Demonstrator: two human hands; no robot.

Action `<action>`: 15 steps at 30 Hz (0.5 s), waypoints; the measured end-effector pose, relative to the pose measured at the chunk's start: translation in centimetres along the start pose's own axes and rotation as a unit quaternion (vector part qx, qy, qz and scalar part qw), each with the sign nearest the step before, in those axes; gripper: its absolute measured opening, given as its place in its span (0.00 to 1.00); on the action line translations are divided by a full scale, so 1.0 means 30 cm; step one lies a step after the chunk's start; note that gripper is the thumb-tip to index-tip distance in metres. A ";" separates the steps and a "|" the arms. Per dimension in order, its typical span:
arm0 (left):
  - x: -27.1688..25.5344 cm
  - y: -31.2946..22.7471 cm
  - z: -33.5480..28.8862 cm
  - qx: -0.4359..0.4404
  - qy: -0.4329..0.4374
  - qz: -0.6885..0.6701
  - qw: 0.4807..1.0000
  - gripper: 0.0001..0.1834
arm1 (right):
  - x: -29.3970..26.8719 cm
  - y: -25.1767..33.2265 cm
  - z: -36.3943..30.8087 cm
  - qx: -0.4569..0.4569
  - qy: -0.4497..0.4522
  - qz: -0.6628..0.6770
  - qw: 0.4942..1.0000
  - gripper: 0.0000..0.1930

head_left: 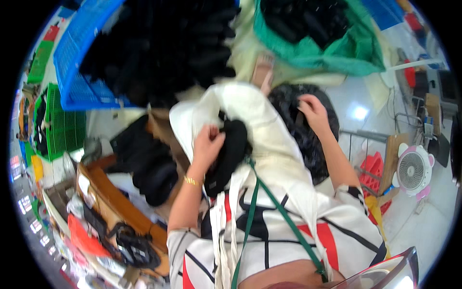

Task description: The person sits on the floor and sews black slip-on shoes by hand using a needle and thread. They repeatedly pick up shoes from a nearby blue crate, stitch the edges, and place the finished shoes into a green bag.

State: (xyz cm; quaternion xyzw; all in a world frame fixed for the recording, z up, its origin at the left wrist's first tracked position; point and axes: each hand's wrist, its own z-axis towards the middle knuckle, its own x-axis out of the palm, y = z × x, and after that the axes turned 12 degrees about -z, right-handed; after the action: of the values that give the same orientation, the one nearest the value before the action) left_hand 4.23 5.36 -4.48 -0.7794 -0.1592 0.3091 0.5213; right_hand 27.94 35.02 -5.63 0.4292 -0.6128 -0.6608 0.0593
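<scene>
My left hand (pixel 208 144), with a gold bracelet at its wrist, is closed at the edge of a dark folded cloth piece (pixel 232 144) on my lap. The cloth's exact kind is not clear. My right hand (pixel 314 111) hangs over a black plastic bag (pixel 315 154) to the right of my knees. Its fingers are curled together, and anything small between them does not show. White cloth (pixel 269 125) covers my lap and legs.
Ahead on the left stands a blue crate (pixel 72 67) heaped with black textile pieces (pixel 159 53). A green sack (pixel 356 53) of dark pieces is ahead right. More black cloth (pixel 149 164) lies beside a wooden bench (pixel 115 202). A fan (pixel 410 168) stands right.
</scene>
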 end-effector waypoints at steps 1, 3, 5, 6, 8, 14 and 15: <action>-0.008 0.022 -0.018 -0.015 -0.020 -0.114 0.993 0.09 | 0.089 0.097 -0.030 -0.066 0.053 -0.071 0.994 0.10; -0.041 -0.001 -0.030 0.023 -0.037 -0.093 0.995 0.11 | 0.198 0.206 -0.070 -0.196 0.149 -0.133 0.960 0.14; -0.052 -0.004 -0.029 0.065 -0.062 -0.043 0.995 0.11 | 0.285 0.204 -0.076 -0.301 0.147 -0.221 0.916 0.11; -0.053 -0.015 -0.035 0.032 -0.061 -0.082 0.994 0.10 | 0.309 0.208 -0.078 -0.323 0.155 -0.248 0.900 0.10; -0.049 -0.048 -0.048 -0.032 -0.055 -0.158 0.985 0.09 | 0.316 0.210 -0.083 -0.315 0.172 -0.271 0.893 0.08; 0.017 -0.136 -0.068 -0.220 0.063 -0.159 0.961 0.12 | 0.351 0.347 -0.159 -0.366 0.204 -0.151 0.895 0.05; 0.037 -0.110 -0.061 -0.204 0.071 -0.162 0.963 0.11 | 0.360 0.366 -0.173 -0.377 0.209 -0.132 0.892 0.05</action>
State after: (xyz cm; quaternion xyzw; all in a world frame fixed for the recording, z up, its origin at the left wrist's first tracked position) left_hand 6.49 6.02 -1.33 -0.8527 -0.3061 0.1254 0.4043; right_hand 19.60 21.89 -0.90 0.5795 -0.2285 -0.7394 0.2557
